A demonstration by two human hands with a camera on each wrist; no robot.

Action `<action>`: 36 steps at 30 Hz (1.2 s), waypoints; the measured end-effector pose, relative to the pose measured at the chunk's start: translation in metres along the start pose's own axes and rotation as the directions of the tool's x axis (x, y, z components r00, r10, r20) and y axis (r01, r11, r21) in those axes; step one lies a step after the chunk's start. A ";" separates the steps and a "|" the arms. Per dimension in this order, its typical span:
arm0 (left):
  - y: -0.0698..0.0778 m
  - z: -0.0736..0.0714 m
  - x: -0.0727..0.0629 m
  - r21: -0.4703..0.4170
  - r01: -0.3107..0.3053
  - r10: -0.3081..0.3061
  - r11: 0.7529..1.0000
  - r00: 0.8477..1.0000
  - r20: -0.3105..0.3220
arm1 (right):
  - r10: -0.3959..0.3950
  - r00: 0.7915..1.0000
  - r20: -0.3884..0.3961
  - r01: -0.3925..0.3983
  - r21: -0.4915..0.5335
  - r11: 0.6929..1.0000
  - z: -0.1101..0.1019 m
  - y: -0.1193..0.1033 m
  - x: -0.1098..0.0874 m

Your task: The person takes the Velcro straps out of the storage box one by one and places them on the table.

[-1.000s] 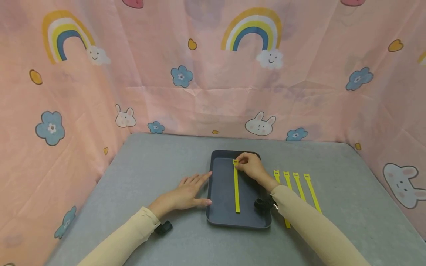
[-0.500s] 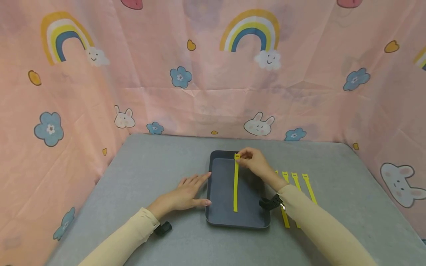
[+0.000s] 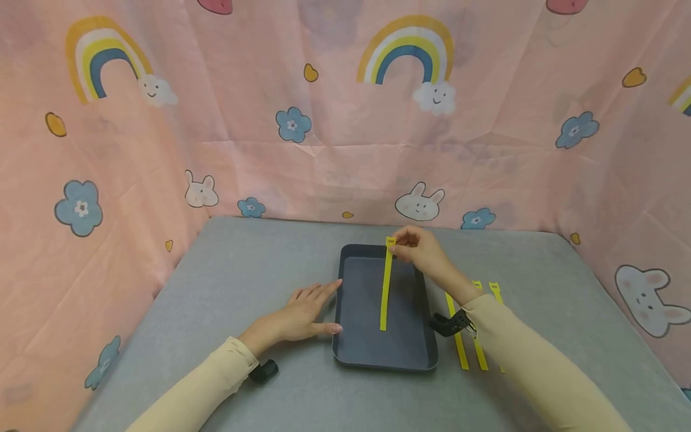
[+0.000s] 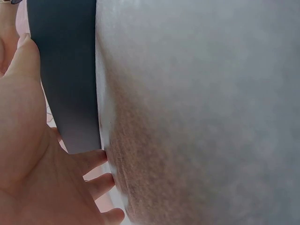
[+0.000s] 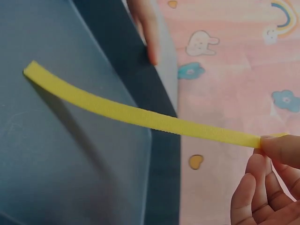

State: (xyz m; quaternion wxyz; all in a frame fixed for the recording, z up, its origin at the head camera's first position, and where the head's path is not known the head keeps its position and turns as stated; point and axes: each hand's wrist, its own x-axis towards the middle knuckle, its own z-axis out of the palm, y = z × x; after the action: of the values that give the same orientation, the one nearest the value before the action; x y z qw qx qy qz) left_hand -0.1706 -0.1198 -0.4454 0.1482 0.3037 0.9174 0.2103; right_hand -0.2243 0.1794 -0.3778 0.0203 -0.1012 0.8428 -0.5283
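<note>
Between thumb and fingers, my right hand [image 3: 423, 251] pinches a yellow hook-and-loop cable tie [image 3: 386, 288] near its slotted head. The tie slants down over the dark grey tray [image 3: 358, 318]. In the right wrist view the tie [image 5: 117, 110] bows gently, its free end low by the tray floor with a shadow beneath. My left hand [image 3: 299, 317] lies spread at the tray's left side, fingertip and thumb touching the rim. The left wrist view shows that hand [image 4: 33, 140] with straight fingers against the tray's outer wall [image 4: 68, 61].
Several more yellow cable ties [image 3: 480, 354] lie side by side to the right of the tray, partly hidden under my right forearm [image 3: 534, 360]. A pink patterned curtain [image 3: 335, 174] stands along the back and sides of the grey table [image 3: 259, 258].
My right hand has moved up and to the right toward the tray's far end, raising the cable tie and drawing its lower end along with it. The left hand stays in place.
</note>
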 end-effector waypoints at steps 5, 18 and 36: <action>-0.001 0.001 0.000 0.002 -0.002 0.002 1.000 1.000 -0.002 | -0.005 1.000 0.006 0.005 0.008 1.000 -0.011 -0.008 -0.001; -0.002 0.002 0.001 0.005 -0.006 0.006 1.000 1.000 -0.002 | -0.040 0.999 -0.022 0.040 -0.011 0.999 -0.048 -0.030 -0.013; -0.002 0.000 0.001 0.001 -0.020 0.020 1.000 1.000 -0.004 | -0.082 0.986 -0.145 0.079 -0.022 0.997 -0.119 -0.033 -0.040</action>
State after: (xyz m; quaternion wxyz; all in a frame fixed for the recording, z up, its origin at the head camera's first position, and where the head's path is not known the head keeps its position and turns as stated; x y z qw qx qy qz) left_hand -0.1725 -0.1203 -0.4470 0.1440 0.3124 0.9148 0.2118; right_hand -0.1975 0.2789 -0.2982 -0.0636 -0.0963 0.8415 -0.5278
